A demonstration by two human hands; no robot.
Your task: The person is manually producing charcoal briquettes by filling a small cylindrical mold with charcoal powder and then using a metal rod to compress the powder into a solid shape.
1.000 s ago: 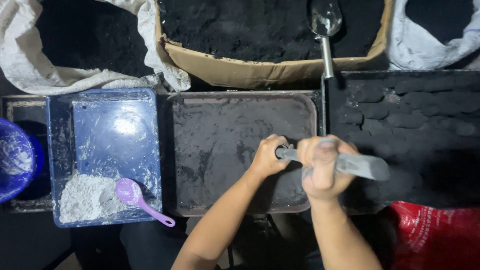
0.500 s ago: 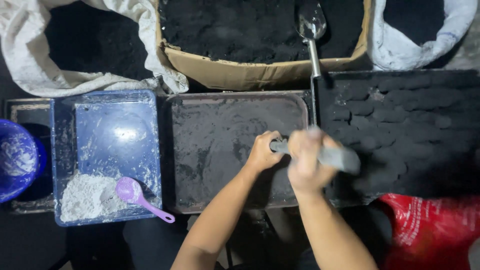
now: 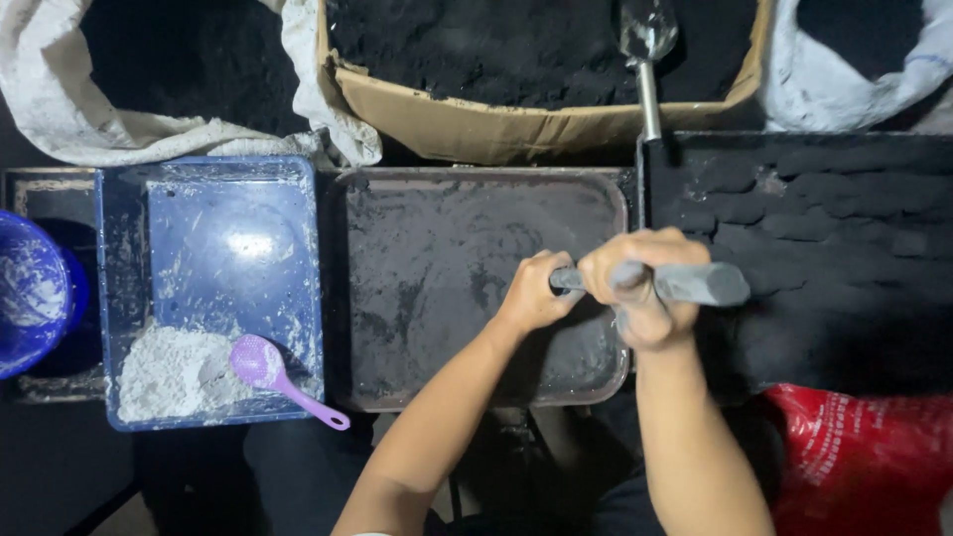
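Two hands on one grey tool over the dark tray

Both hands close around a grey, block-headed tool [image 3: 685,283] that lies level above the right end of the dark metal tray [image 3: 437,288]. The right hand [image 3: 640,288] is wrapped tight round the tool's middle, its grip fully closed on it, with the thick grey end sticking out past the tray's right edge. The left hand [image 3: 536,293] closes its grip on the thinner end, just beside the right hand and touching it. The tray's floor is smeared with dark dust.

Against the tray's left edge sits a blue tray [image 3: 199,248] with a heap of pale grey powder [image 3: 169,372] in its near left corner; a purple scoop [image 3: 273,372] rests on that heap, handle pointing to the near right. A blue bowl [image 3: 35,293] shows at the far left. Behind the dark tray stands a cardboard box [image 3: 516,124] of black powder, with a metal scoop [image 3: 645,40] stuck in it. Right of the tray lies a slab of black lumps [image 3: 834,218], with a red bag [image 3: 864,457] nearer the person.
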